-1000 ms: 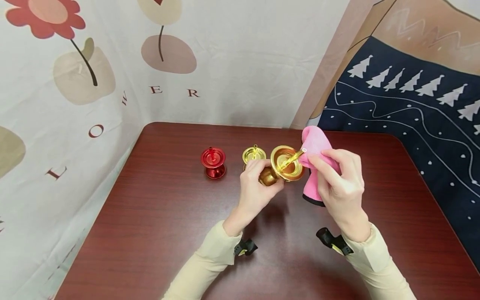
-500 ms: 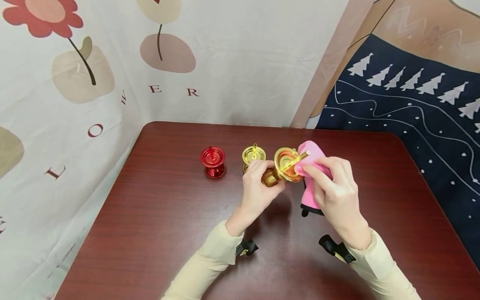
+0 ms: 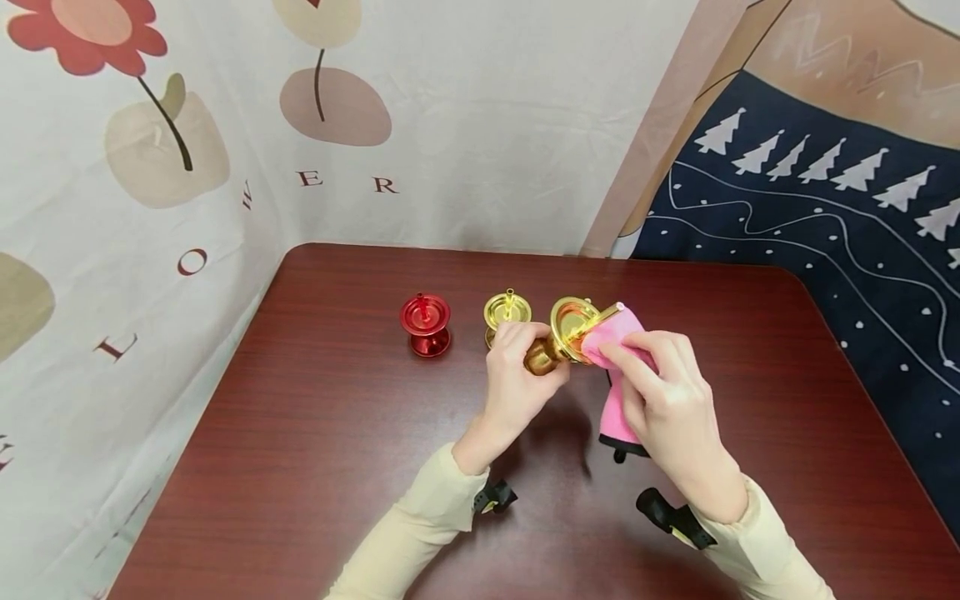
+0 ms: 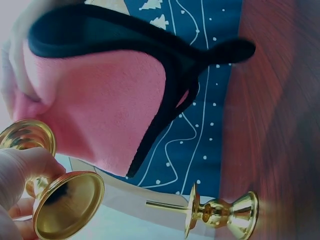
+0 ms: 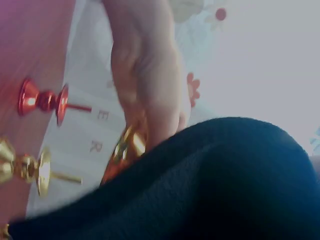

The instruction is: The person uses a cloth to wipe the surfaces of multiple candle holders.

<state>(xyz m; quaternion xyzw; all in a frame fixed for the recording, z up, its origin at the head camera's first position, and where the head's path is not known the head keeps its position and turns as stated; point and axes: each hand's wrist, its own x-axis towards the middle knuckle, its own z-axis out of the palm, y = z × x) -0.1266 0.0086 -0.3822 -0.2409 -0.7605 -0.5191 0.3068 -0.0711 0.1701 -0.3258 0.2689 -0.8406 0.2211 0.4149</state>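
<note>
Left hand (image 3: 513, 372) holds tilted candlestick (image 3: 561, 335); right (image 3: 679, 410) pinches cloth (image 3: 618, 405).

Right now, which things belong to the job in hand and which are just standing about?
In the job:
tilted gold holder, gripped by the left hand
pink cloth, pinched by the right hand

Untouched, apparently just standing by:
red holder
standing gold holder

Shiny gold candlestick (image 3: 566, 329), tilted, black-edged pink cloth (image 3: 618, 408) touching its top
</note>
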